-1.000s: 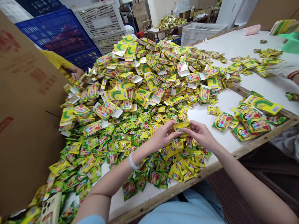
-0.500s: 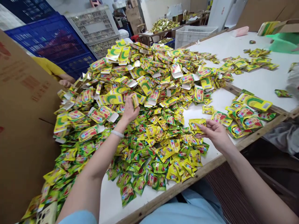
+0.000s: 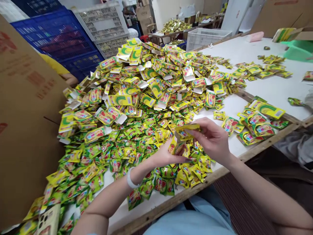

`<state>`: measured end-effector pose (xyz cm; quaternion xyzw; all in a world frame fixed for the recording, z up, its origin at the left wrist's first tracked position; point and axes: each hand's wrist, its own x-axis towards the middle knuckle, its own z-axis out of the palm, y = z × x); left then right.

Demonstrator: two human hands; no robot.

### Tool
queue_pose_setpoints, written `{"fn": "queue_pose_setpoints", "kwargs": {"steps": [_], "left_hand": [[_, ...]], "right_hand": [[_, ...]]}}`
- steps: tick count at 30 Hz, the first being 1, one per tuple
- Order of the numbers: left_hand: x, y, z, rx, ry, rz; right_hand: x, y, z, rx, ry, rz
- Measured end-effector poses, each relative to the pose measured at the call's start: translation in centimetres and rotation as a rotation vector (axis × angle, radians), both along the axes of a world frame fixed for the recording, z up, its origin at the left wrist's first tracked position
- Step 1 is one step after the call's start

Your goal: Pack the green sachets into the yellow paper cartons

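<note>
Head cam: L hand (image 3: 162, 155) has fingers wrapped rnd a small box (image 3: 173, 146), R hand (image 3: 212, 138) pinching a yellow pkt (image 3: 187, 132) tight, right at the box's end! Both up over the sachet pile (image 3: 137, 132), nr the table edge (image 3: 168, 203).

worn on head, looking forward and down across table (image 3: 122, 213); close above left hand (image 3: 164, 155) and right hand (image 3: 215, 139), well apart from crates (image 3: 104, 24) ahead; wide enough to reach far wall (image 3: 168, 8).

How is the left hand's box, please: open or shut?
The box is open: a pale flap sticks out beside the packet in the right hand.
</note>
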<state>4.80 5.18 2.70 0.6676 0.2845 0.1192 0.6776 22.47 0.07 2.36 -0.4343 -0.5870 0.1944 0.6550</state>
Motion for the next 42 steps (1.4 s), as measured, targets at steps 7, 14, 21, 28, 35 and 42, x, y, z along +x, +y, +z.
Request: {"fn": "queue_pose_setpoints", "kwargs": {"steps": [7, 14, 21, 28, 35, 42], "left_hand": [[-0.4, -0.3, 0.2, -0.04, 0.005, -0.065], [-0.3, 0.5, -0.6, -0.042, 0.012, -0.238], [-0.3, 0.4, -1.3, -0.283, -0.058, -0.448], [0.8, -1.0, -2.4, -0.193, -0.029, -0.389], [1.0, 2.1, -2.2, 0.674, 0.036, -0.013], [-1.4, 6.5, -4.2, 1.222, 0.923, 0.15]], "right_hand": [[1.3, -1.0, 0.6, 0.042, -0.414, 0.109], [3.0, -2.0, 2.2, -0.134, -0.57, 0.324], [2.0, -2.9, -0.9, 0.064, -0.343, 0.178], [1.9, -4.7, -1.7, -0.294, -0.279, 0.333], [10.8, -5.9, -2.0, -0.329, -0.507, -0.317], [11.2, 1.0, -5.0, -0.407, -0.786, -0.476]]}}
